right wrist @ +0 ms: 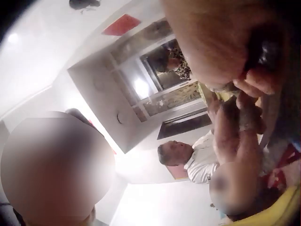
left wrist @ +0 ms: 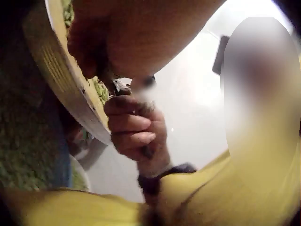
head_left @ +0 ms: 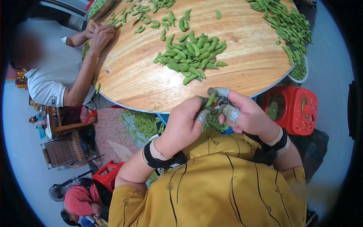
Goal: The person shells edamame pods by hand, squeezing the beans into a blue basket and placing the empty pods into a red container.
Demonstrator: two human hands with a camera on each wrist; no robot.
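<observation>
In the head view, both hands meet just past the round table's near edge. The left hand (head_left: 183,123) pinches a green pod (head_left: 211,100) between thumb and finger, both wrapped in grey tape. Close against it is the right hand (head_left: 247,113), its taped thumb and finger bent around something dark and shiny that I cannot make out. A heap of pods (head_left: 196,55) lies on the wooden table (head_left: 140,81) beyond them. In the left wrist view the right hand (left wrist: 136,127) has its fingers curled.
More pods (head_left: 289,28) pile up at the table's far right, with a bowl (head_left: 299,71) beneath. A red stool (head_left: 306,111) stands at the right. Another person's hands (head_left: 101,36) rest at the left edge. Shelled beans (head_left: 216,122) fill a blue container below the hands.
</observation>
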